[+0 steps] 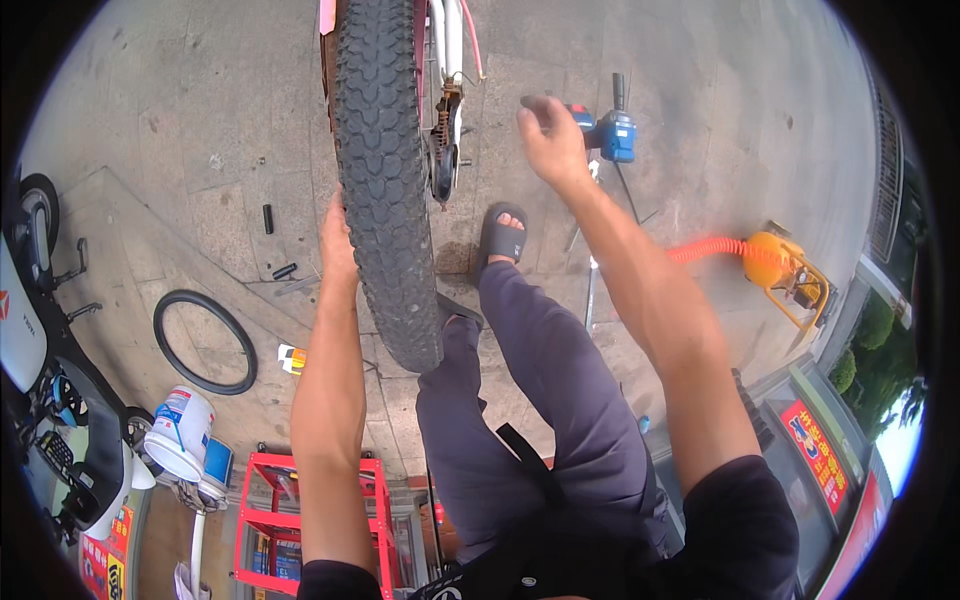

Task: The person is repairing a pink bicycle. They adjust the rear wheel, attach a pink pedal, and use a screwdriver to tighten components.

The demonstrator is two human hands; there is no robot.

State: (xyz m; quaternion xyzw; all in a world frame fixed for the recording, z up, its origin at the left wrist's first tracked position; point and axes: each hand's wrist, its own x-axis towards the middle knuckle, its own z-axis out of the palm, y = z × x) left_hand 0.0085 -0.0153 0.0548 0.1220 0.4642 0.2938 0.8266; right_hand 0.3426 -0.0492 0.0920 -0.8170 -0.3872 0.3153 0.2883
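Observation:
A bicycle wheel with a knobby black tyre (385, 180) rises in front of me, its tread toward me. My left hand (338, 245) grips the wheel at its left side, with most of its fingers hidden behind the tyre. To the right of the wheel are a white frame tube (453, 35) and a rusty derailleur (446, 125). My right hand (553, 145) is in the air, apart from the wheel, its fingers loosely bent, thumb apart and nothing visible in it. Beyond it, a blue cordless power tool (618, 138) lies on the ground, partly covered by the hand.
A loose black tyre (205, 342) and two short black grips (268, 219) lie at the left. Nearby stand a scooter (85, 430), a white bucket (180, 435) and a red tool cart (270, 520). At the right, an orange coiled hose (710, 248) leads to a yellow compressor (775, 262).

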